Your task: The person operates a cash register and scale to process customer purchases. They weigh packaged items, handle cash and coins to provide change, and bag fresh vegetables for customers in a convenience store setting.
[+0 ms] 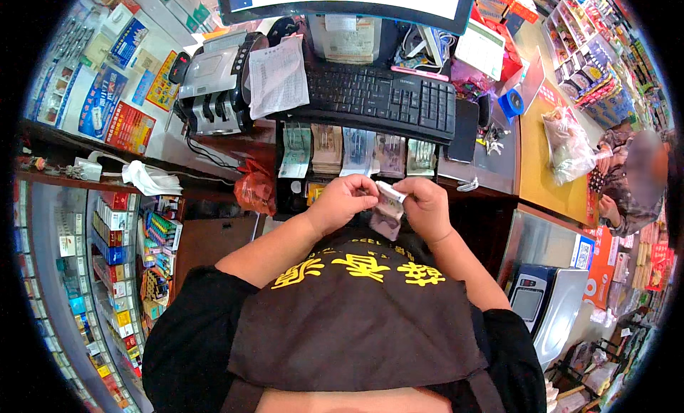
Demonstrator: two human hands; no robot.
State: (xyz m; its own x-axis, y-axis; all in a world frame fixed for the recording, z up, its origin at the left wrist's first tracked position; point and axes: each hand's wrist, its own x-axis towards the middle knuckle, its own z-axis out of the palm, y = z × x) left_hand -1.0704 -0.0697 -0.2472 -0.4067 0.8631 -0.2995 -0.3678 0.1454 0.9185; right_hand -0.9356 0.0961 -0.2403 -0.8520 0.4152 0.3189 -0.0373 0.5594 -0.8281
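Between my two hands is a small stack of purple-toned banknotes [391,210], with a pale edge or strip at its top. My left hand [342,202] pinches the near-left edge between thumb and fingers. On the other side my right hand [428,207] grips the upper right corner. Just beyond lies an open cash drawer [285,196], partly hidden by my hands. Its slots hold green notes [295,152], brown notes [327,150], blue notes [358,151], purple notes [391,155] and more green notes [421,157] under wire clips.
Above the drawer sit a keyboard [379,95] and a monitor [347,12]. A banknote counter [211,84] stands left, a black phone [463,132] right. Across the counter [499,162], a person [625,172] stands by a filled plastic bag [569,146]. A scale [545,306] is lower right.
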